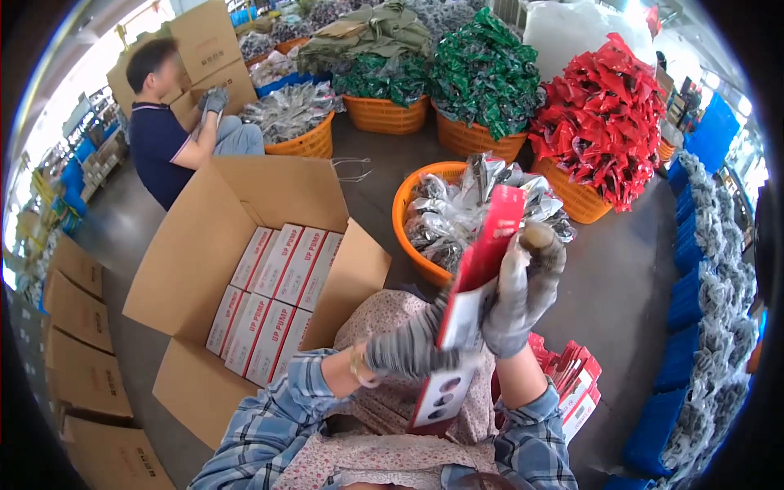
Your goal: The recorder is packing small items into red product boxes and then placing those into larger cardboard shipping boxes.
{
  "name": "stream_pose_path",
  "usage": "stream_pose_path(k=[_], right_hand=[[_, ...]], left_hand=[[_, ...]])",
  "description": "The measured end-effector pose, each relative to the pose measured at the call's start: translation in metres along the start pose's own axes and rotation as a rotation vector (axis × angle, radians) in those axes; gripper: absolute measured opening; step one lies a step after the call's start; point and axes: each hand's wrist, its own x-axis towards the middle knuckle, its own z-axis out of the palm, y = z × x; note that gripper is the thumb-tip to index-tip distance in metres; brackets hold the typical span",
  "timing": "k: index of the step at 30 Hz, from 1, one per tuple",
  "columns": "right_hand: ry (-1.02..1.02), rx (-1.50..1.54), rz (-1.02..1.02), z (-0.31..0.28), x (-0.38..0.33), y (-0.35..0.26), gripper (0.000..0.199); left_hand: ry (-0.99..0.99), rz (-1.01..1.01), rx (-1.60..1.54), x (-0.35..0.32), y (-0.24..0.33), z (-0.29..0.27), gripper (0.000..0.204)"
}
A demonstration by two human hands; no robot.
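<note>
A slim red-and-white carton point(461, 327) stands tilted above my lap, its red end flap point(504, 214) raised at the top. My left hand point(416, 339), in a grey knit glove and smeared by motion, is closed round the carton's middle. Against the carton's upper right side presses my right hand point(527, 290), gloved too, its stained fingers bent; part of its grip is hidden. Below my right forearm sits a box of flat red cartons point(567, 376). To my left, an open cardboard box point(188, 286) holds several packed white-and-red cartons point(273, 327).
Ahead stands an orange basket point(416, 245) of silvery bagged parts. Farther back are baskets of green bags point(487, 77) and red bags point(600, 122). A person point(163, 122) sits at far left. Blue bins point(686, 302) line the right; cardboard boxes point(90, 367) line the left.
</note>
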Motion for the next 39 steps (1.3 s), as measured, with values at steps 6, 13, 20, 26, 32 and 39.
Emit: stream_pose_path(k=[6, 13, 20, 26, 32, 39], right_hand=[[-0.512, -0.159, -0.008, -0.036, -0.012, 0.031, 0.033], [-0.505, -0.038, 0.156, -0.037, -0.034, 0.016, 0.038], [-0.333, 0.32, 0.376, -0.019, -0.039, -0.013, 0.041], [-0.592, 0.069, 0.332, -0.03, -0.047, -0.02, 0.047], [-0.357, 0.154, 0.501, -0.012, -0.056, -0.043, 0.032], [-0.435, 0.001, 0.497, -0.013, -0.045, -0.049, 0.024]], left_hand=[[0.232, -0.511, -0.543, -0.022, -0.027, -0.011, 0.058], [0.393, -0.08, -0.208, -0.013, -0.027, -0.016, 0.053], [0.484, 0.274, 0.111, -0.022, -0.026, -0.007, 0.047], [0.541, 0.22, -0.103, -0.034, -0.009, -0.001, 0.049], [0.603, 0.118, -0.153, -0.039, -0.012, 0.007, 0.048], [0.608, -0.046, -0.169, -0.039, -0.006, 0.001, 0.029]])
